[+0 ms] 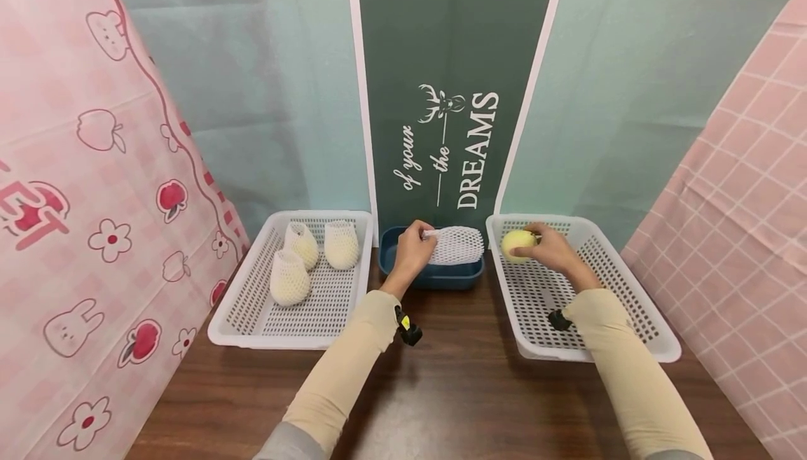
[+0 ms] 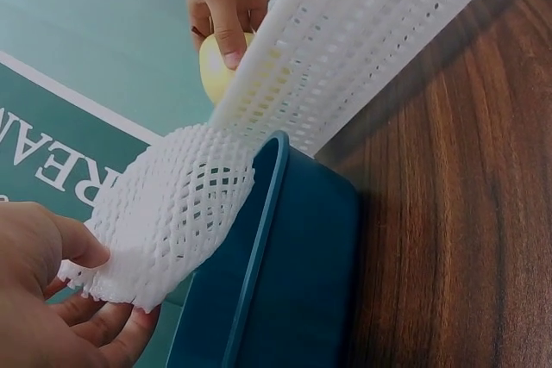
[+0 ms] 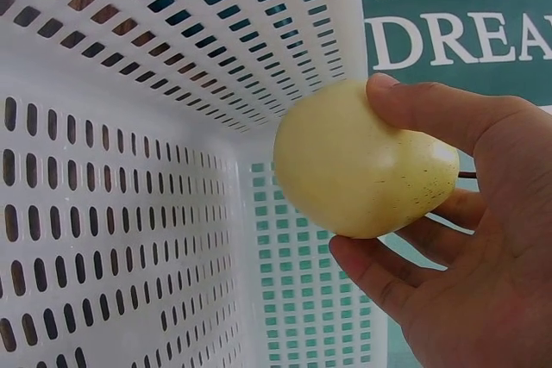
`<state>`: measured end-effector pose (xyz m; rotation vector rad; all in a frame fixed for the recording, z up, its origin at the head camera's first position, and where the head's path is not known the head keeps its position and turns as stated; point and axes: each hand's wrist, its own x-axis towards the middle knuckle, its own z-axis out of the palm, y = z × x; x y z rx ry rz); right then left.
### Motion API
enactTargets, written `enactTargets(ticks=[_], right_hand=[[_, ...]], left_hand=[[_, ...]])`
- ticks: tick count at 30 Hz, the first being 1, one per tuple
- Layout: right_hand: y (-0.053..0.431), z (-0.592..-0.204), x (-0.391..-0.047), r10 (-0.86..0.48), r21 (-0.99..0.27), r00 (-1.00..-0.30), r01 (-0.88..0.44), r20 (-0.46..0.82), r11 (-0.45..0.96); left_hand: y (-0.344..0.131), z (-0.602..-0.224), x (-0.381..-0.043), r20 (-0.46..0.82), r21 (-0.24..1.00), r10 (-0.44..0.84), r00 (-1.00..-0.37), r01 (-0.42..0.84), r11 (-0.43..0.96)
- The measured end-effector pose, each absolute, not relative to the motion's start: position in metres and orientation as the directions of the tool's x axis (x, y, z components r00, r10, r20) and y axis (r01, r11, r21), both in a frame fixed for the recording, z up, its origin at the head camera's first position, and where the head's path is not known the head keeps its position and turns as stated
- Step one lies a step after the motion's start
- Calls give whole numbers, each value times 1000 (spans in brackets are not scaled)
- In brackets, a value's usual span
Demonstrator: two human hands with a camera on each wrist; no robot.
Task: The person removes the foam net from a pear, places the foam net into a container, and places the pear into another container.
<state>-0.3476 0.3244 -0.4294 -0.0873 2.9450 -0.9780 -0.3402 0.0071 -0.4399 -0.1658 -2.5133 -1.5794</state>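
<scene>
My left hand (image 1: 412, 253) pinches one end of a white foam fruit net (image 1: 457, 246) above a dark blue bin (image 1: 441, 281). In the left wrist view the net (image 2: 168, 208) hangs beside the bin's rim, and it looks unfilled. A yellow pear (image 3: 358, 161) is gripped between the thumb and fingers of my right hand (image 1: 555, 248), its stem towards the palm. That pear is inside the far left corner of the right white basket (image 1: 542, 292), near its wall.
The left white basket (image 1: 315, 316) holds three pears in foam nets (image 1: 291, 279). Both baskets and the bin stand on a brown wooden table (image 1: 454, 376). Behind them hangs a green cloth (image 1: 435, 40) with lettering; pink patterned cloths (image 1: 744, 236) flank the sides.
</scene>
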Motion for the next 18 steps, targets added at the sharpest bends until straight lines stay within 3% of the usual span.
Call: enactTargets(ticks=[18], right_hand=[[321,-437,-354,-92,-580,-996,-66,-16,812]], left_hand=[[9,-454,-348,107,888,19,-994,104,448]])
